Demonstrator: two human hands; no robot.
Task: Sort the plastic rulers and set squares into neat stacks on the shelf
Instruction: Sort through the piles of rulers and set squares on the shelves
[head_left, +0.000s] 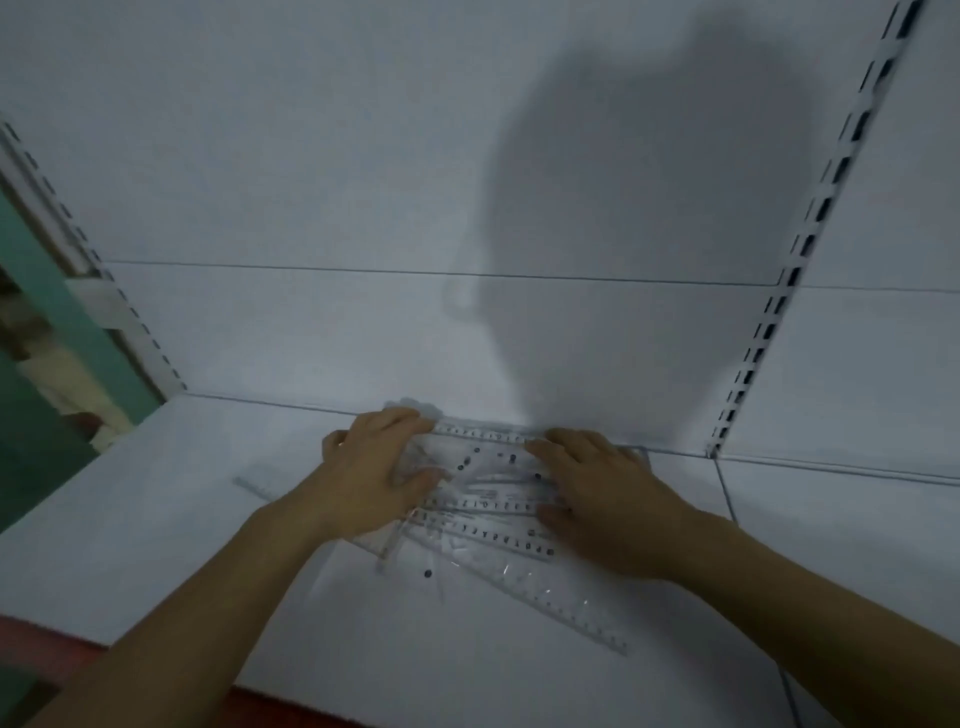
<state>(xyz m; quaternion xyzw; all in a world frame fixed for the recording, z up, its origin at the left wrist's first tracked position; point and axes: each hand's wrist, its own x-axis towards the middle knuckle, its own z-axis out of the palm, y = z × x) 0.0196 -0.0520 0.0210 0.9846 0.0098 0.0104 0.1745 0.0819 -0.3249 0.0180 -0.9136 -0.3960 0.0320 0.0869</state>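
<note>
Rulers and set squares (483, 499), all clear plastic, lie in a loose crossed pile on the white shelf (156, 519), near its back edge, centre frame. At 9 o'clock of the pile one stray ruler (254, 480) lies flat, part hidden under the left forearm. Left hand (376, 467) rests palm-down on the pile's left end, fingers curled over the far edge and thumb on top, so gripping rather than spread. Between the hands, printed scales run at different angles, nothing aligned. At 5 o'clock a long ruler (566, 603) sticks out toward the shelf front. Right hand (597, 488) lies on the pile's right end, fingers fairly straight and pressing down; whether the thumb pinches anything, cannot tell. Slotted upright (810, 228) stands at 2 o'clock, head shadow on the back panel. Risk: slick plastic may fan out if squeezed unevenly; the jutting long ruler could slide toward the front edge; thin set-square corners may snag.
</note>
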